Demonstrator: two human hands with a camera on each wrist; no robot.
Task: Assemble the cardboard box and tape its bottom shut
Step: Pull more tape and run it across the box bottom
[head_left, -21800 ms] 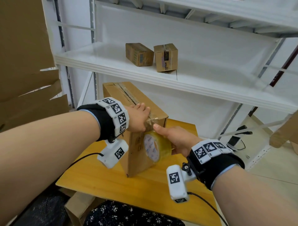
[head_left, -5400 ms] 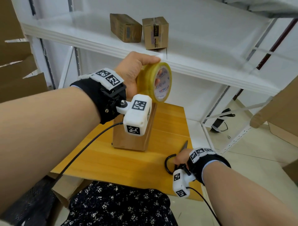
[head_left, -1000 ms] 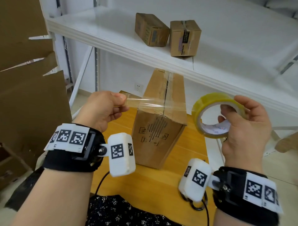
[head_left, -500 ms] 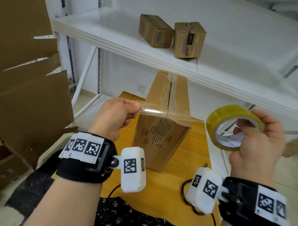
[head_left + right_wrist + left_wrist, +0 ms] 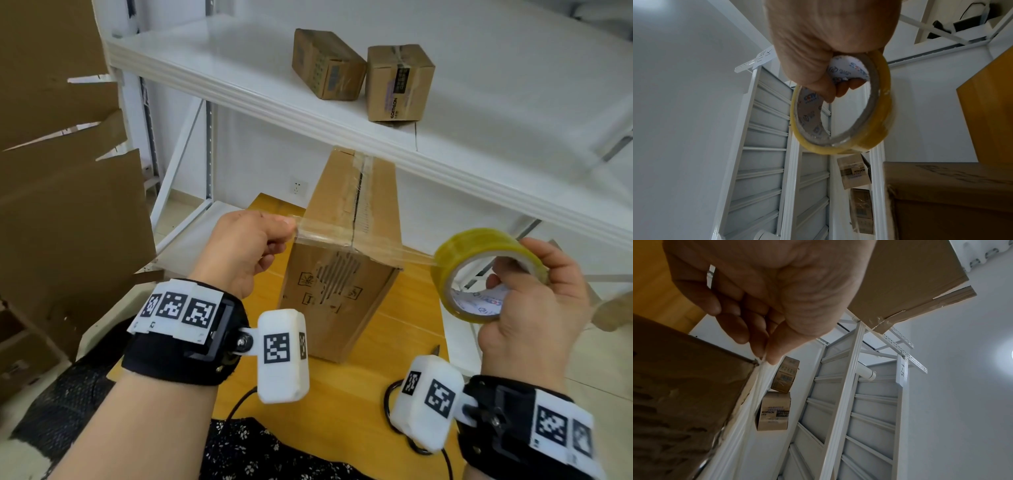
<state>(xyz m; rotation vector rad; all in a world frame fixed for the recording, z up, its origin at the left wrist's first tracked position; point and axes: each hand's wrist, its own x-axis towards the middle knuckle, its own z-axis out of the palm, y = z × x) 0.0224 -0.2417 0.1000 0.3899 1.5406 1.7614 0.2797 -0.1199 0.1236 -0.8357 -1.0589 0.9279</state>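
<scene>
A tall brown cardboard box (image 5: 337, 270) stands on the yellow wooden table (image 5: 370, 380), its taped seam facing up. A clear tape strip (image 5: 342, 236) stretches across the box's near top edge. My left hand (image 5: 246, 250) pinches the strip's free end at the box's left corner; in the left wrist view the thumb and fingertips (image 5: 766, 352) meet right at that corner of the box (image 5: 680, 386). My right hand (image 5: 524, 301) grips the yellow tape roll (image 5: 479, 274) to the right of the box, fingers through its core. In the right wrist view the tape roll (image 5: 840, 116) hangs from the fingers.
A white metal shelf (image 5: 342, 113) runs just above the box and carries two small cardboard boxes (image 5: 363, 73). Flat cardboard sheets (image 5: 65, 192) lean at the left. Black-handled scissors (image 5: 397, 397) lie on the table near my right wrist.
Over the last second the strip came down onto the box's near top edge. My left hand lowered to the box's left corner and my right hand drew the roll further right and down.
</scene>
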